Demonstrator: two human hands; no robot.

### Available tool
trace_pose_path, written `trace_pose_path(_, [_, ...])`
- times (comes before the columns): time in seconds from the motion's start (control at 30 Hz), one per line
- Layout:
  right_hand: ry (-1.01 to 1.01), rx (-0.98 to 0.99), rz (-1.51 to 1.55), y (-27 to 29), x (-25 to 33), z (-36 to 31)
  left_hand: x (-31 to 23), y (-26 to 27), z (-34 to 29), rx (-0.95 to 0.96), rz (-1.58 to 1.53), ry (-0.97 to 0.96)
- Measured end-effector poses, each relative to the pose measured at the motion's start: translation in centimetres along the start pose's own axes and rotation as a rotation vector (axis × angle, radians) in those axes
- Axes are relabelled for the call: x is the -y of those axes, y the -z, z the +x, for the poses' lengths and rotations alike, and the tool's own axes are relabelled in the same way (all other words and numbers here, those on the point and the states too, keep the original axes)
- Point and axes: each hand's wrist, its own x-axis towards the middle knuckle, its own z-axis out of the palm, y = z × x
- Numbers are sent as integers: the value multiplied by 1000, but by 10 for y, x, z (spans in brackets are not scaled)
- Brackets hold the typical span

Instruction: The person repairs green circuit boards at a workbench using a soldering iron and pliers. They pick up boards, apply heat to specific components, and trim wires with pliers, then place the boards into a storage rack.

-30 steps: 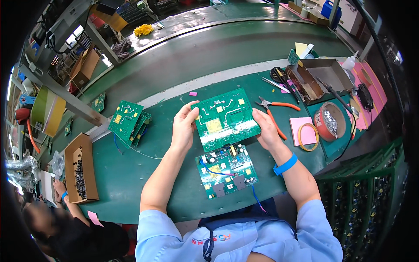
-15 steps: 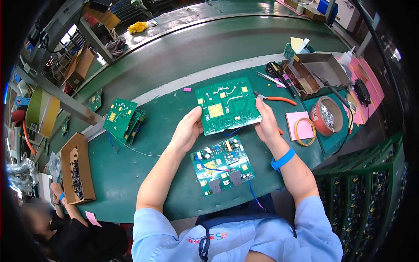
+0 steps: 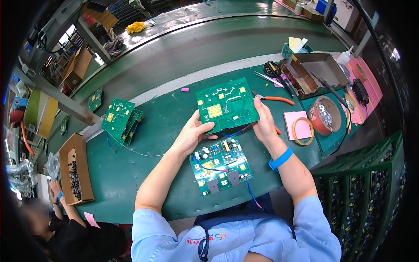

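Note:
A green circuit board (image 3: 229, 98) is held up between my two hands, its solder side with yellow patches facing me. My left hand (image 3: 195, 133) grips its lower left corner, thumb lying over the near edge. At the right edge, my right hand (image 3: 264, 121) is closed on the board. A blue wire dangles below it. Just nearer to me, a second circuit board (image 3: 221, 168) lies component side up on the green mat, with capacitors, dark heat sinks and blue wires. Orange-handled pliers (image 3: 279, 100) rest beside my right hand, partly hidden behind it.
Stacked circuit boards (image 3: 118, 115) stand at the left, near a cardboard box (image 3: 89, 183) of small dark parts. On the right are a pink pad with a yellow tape ring (image 3: 303, 131), a red bowl (image 3: 317, 124), a metal tray (image 3: 323, 87) and scissors. Another person sits at lower left.
My left thumb has come over the board's near left corner, and the left hand sits slightly lower on it. The board has tilted a little; both hands still hold it.

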Motion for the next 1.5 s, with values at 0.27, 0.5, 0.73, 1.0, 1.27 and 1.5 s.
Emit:
trace_pose_path(0.27, [48,88,-182,4,8,3,-5,13,0,199,-292,134])
trace_pose_path(0.5, [71,-212,-1762,74,38,7,-7,13,1,46,-289,-39])
trace_pose_path(0.73, [96,-198,-1809,69,40,5,-7,19,6,-17,-357,-143])
trace_pose_path(1.0, [488,-422,-1321,49,43,8,-4,12,9,-119,-407,-234])
trace_pose_path(1.27, [246,90,-1039,-6,32,-20,0,0,5,-219,-279,-320])
trace_pose_path(1.5, [712,50,-1576,-21,19,-19,1,-8,0,-281,-237,-361])
